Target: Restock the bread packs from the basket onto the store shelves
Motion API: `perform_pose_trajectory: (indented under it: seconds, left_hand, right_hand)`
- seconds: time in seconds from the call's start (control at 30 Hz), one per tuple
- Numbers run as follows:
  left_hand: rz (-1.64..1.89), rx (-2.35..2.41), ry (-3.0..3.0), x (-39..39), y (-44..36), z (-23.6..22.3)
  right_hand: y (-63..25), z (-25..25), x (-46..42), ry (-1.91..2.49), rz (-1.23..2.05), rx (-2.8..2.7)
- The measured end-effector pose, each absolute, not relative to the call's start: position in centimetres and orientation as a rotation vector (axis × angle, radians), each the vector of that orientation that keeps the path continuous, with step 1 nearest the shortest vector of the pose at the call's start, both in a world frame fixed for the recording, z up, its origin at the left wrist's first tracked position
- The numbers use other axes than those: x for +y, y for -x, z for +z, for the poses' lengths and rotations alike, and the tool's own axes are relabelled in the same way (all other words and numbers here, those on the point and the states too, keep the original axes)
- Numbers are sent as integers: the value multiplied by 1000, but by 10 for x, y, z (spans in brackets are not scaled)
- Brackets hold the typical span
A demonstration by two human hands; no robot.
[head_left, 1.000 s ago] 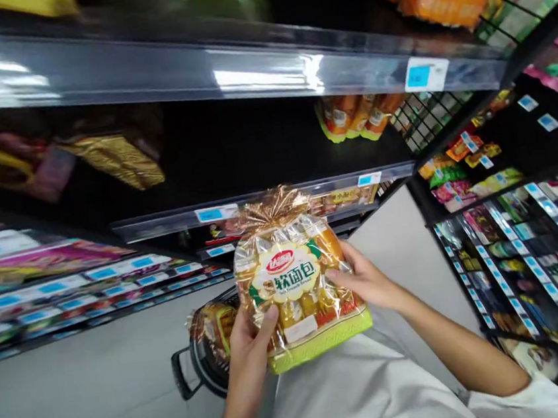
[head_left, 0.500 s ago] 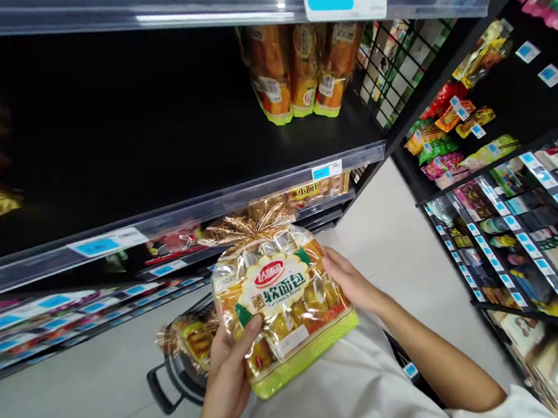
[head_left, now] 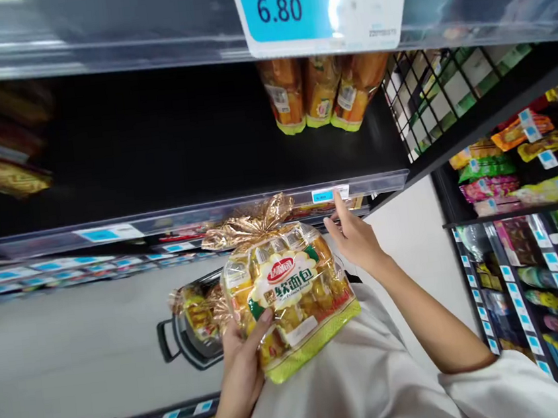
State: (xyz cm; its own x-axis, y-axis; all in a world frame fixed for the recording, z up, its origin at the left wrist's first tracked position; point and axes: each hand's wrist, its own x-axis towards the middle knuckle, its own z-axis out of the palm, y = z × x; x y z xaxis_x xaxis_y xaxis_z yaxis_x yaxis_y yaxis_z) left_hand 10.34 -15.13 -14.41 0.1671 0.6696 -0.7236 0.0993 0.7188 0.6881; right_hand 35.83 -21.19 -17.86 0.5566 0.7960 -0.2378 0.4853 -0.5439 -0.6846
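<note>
My left hand [head_left: 245,359] grips a bag of bread rolls [head_left: 288,294] at its lower left corner, thumb across the front. The clear bag has a green bottom band, a white and green label and a gathered gold top. My right hand [head_left: 360,239] is off the bag and holds nothing. Its index finger stretches up to a small blue-and-white price tag [head_left: 323,195] on the shelf edge, while the other fingers are partly bent. Whether the fingertip touches the tag I cannot tell.
Three upright bread packs [head_left: 315,95] stand on the dark shelf [head_left: 162,141], under a large 6.80 price label [head_left: 322,5]. Below left, a dark basket [head_left: 187,351] holds another bread bag [head_left: 197,314]. A wire mesh panel [head_left: 439,96] closes the shelf's right end; packed shelves stand beyond.
My right hand has let go of the bag's right side and moved up to the price tag, index finger out. The left hand keeps the bag. The view has shifted closer to the upper shelf.
</note>
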Motion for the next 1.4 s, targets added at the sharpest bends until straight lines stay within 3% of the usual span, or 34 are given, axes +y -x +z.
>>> perform_pose_trajectory:
  seconds: [0.67, 1.13, 1.27, 1.4]
  left_hand:
    - [617, 1256, -682, -150, -117, -149]
    - [622, 1152, -612, -152, -113, -147]
    - [664, 1128, -600, -153, -112, -140]
    - [712, 1035, -563, -156, -114, -120]
  right_hand:
    - [-369, -191, -217, 2361, 546, -1252]
    - [-372, -187, -211, 2499, 606, -1201]
    - [-376, -183, -216, 2261, 781, -1009]
    - [-374, -173, -227, 1651, 1308, -694]
